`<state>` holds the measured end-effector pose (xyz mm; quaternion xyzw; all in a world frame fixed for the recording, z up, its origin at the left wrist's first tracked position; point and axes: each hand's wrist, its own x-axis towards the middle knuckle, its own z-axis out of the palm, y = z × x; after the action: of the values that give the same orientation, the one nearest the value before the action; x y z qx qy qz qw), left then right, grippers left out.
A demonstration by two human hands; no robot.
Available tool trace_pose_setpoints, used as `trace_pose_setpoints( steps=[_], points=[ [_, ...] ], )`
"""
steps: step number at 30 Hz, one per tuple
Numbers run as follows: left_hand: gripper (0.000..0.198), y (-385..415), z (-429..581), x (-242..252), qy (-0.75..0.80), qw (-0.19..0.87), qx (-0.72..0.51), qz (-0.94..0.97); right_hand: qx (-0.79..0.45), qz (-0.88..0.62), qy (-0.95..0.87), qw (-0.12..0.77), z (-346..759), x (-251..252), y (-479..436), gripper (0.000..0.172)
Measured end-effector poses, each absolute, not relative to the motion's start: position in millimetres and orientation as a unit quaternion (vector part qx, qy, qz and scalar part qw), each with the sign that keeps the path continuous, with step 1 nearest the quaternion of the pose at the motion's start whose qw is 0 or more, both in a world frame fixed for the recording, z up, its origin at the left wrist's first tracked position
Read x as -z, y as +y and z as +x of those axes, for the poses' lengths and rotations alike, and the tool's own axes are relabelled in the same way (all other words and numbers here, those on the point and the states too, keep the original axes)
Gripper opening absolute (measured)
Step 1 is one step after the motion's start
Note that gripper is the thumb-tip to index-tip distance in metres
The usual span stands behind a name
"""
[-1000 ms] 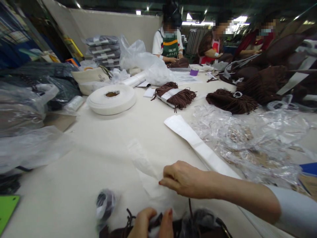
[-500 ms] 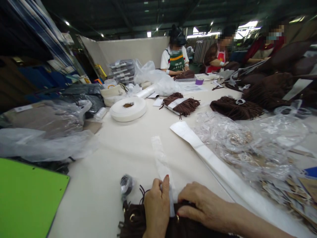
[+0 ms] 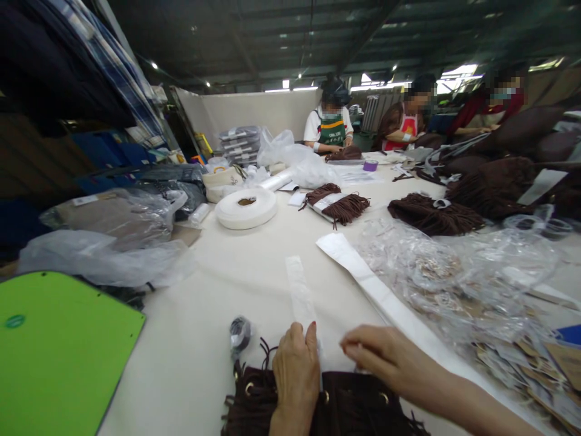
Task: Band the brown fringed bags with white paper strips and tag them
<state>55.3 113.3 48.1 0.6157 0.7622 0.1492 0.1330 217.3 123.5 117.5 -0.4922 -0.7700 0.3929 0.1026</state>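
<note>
A dark brown fringed bag [image 3: 349, 399] with brass-coloured eyelets lies at the bottom edge, partly out of view. A thin, translucent white strip [image 3: 298, 284] runs from its top edge away across the table. My left hand [image 3: 296, 375] rests on the bag with its fingers curled closed around the strip; the fingertips are partly hidden. To the right, my right hand [image 3: 379, 351] hovers just above the bag's top edge, thumb and fingers drawn together. Whatever it may pinch is too hidden to name. A small plastic-wrapped dark roll [image 3: 240, 333] lies left of my left hand.
A white tape roll [image 3: 246, 209] and a wrapped brown fringed bundle [image 3: 338, 204] stand farther back. A long white band [image 3: 363, 266] crosses on the right beside crumpled clear plastic [image 3: 422, 260]. A green board [image 3: 68, 345] lies left. Several people work across the table [image 3: 218, 272].
My right hand has lifted off the bag and moved slightly up and right, uncovering an eyelet. The left hand stays on the strip. The whole view has shifted a little.
</note>
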Motion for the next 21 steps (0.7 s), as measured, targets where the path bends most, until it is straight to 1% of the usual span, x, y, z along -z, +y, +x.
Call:
trace_pose_setpoints(
  steps=[1,2,6,9,13,15,17,18,20,21],
  points=[
    [0.029,113,53,-49,0.763,0.122,-0.174,0.610,-0.400,-0.567,-0.712,0.114,206,-106,140,0.021],
    [0.028,112,51,-50,0.765,0.106,-0.201,0.602,-0.391,-0.608,-0.682,0.116,194,-94,156,0.023],
    [0.024,98,39,-54,0.749,0.013,-0.275,0.602,-0.359,-0.677,-0.633,0.110,152,-56,199,0.031],
    [0.021,80,37,-49,0.687,-0.042,-0.284,0.668,-0.342,-0.694,-0.625,0.102,139,-51,208,0.037],
    [0.024,55,48,-24,0.631,-0.156,-0.287,0.704,-0.366,-0.681,-0.631,0.063,138,-58,204,0.023],
    [0.027,47,54,-7,0.606,-0.190,-0.283,0.719,-0.362,-0.677,-0.638,0.053,135,-60,200,0.024],
    [0.030,42,59,7,0.588,-0.202,-0.276,0.733,-0.345,-0.679,-0.646,0.056,130,-61,197,0.030],
    [0.031,40,60,12,0.586,-0.205,-0.274,0.735,-0.339,-0.679,-0.649,0.058,127,-60,195,0.030],
    [0.032,38,61,15,0.604,-0.201,-0.280,0.719,-0.346,-0.674,-0.650,0.061,123,-58,195,0.021],
    [0.031,39,60,13,0.621,-0.183,-0.291,0.704,-0.356,-0.668,-0.650,0.064,122,-56,195,0.017]
  ],
)
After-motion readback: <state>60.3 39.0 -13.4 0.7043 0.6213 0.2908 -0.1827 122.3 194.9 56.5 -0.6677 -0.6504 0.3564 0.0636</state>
